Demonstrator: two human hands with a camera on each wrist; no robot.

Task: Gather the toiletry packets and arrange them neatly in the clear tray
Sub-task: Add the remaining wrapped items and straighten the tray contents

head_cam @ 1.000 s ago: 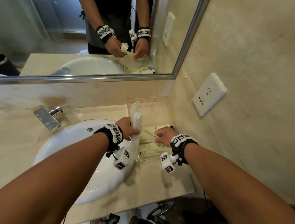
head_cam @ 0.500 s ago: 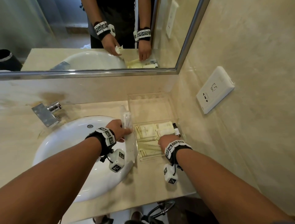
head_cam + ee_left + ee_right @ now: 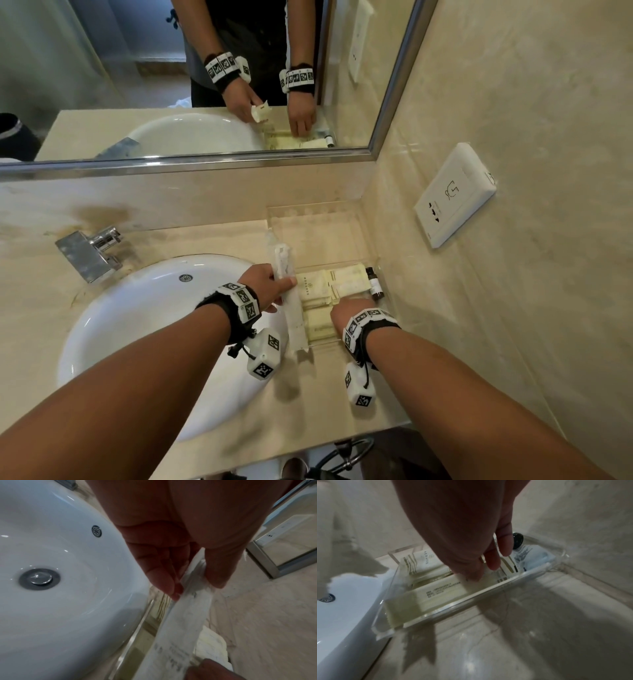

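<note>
Sorting: cream packets into a clear tray beside a white basin
Left hand [image 3: 265,286]: raised over the seam between basin and tray, fingers [image 3: 164,580] and thumb pinching the upper part of a long white sachet [image 3: 289,301]; palm turned inward, wrist strapped with a black band carrying printed marker squares
Long white sachet: narrow, flat, crinkled translucent wrapper with faint grey print; hanging almost upright, lower end reaching down along the tray's left wall
Right hand [image 3: 344,308]: lowered into the near half of the tray, fingers [image 3: 493,561] straight and pointing down, tips pressing on the packets; gripping nothing
Clear tray [image 3: 471,600]: rectangular, thick transparent walls with rounded corners, glossy edges; sitting on the desk in the corner, right side against the wall, left side just beside the basin
Cream packets [image 3: 329,284]: flat, matte, pale yellow paper with olive stripes and small dark print; lying side by side and partly overlapping on the tray floor
Small bottle [image 3: 374,282]: dark cap, pale label, lying along the tray's right wall
Desk [image 3: 212,240]: beige polished stone, faintly veined
Basin [image 3: 137,325]: oval, glossy white ceramic, metal drain and small overflow grille
Tap [image 3: 90,251]: angular chrome
Wall: mirror with metal frame, white socket plate [image 3: 454,195]
</note>
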